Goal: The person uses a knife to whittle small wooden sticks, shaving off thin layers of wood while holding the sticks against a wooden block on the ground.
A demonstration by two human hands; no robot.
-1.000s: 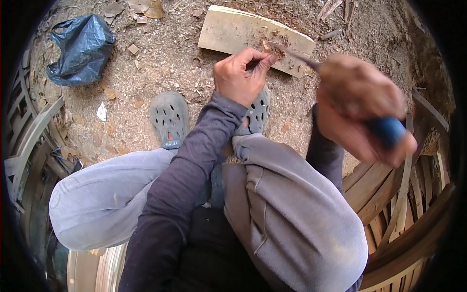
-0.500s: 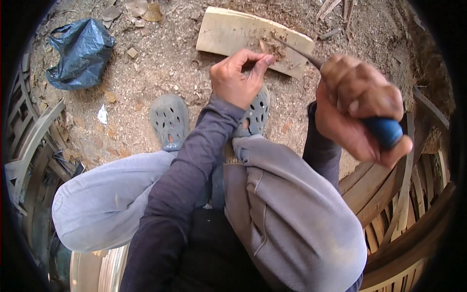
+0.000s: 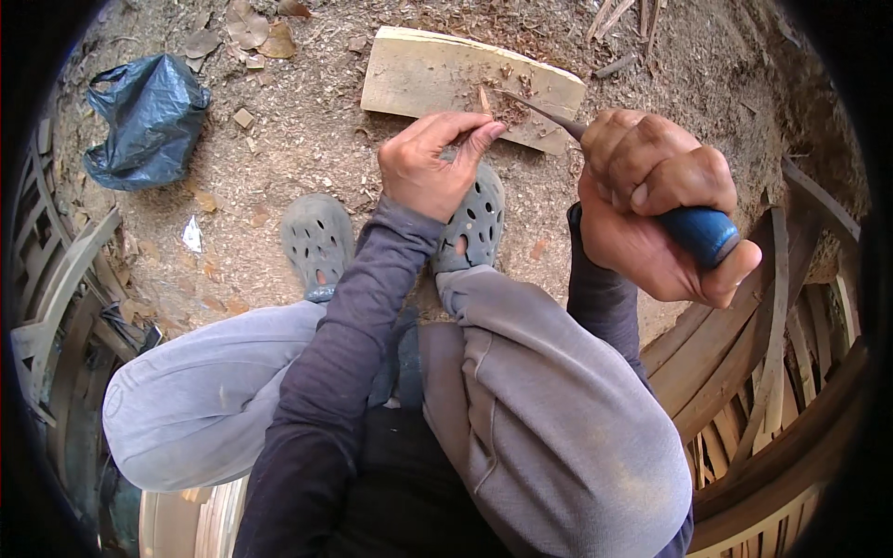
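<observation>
In my left hand (image 3: 430, 172), thumb and forefinger pinch a small pointed sliver of wood (image 3: 484, 99) over a pale board (image 3: 423, 74). My right hand (image 3: 646, 186) is wrapped round a slim, tapered metal hand tool (image 3: 556, 119) with a blue handle (image 3: 702, 234); its exact kind cannot be made out. The tool's thin tip lies beside the sliver; whether the two touch cannot be told. The board lies on the ground beyond my feet, with brown shavings (image 3: 524, 91) on it.
Grey clogs (image 3: 318, 240) stand on ground strewn with wood chips. A dark plastic bag (image 3: 147, 121) lies at far left, with dry leaves (image 3: 246, 26) near it. Curved wooden strips (image 3: 772, 325) are stacked at right, and more wooden pieces (image 3: 70, 270) at left.
My right hand has moved forward and left, bringing the tool's tip closer to the sliver. My left hand keeps its pinch. The whole view has shifted slightly.
</observation>
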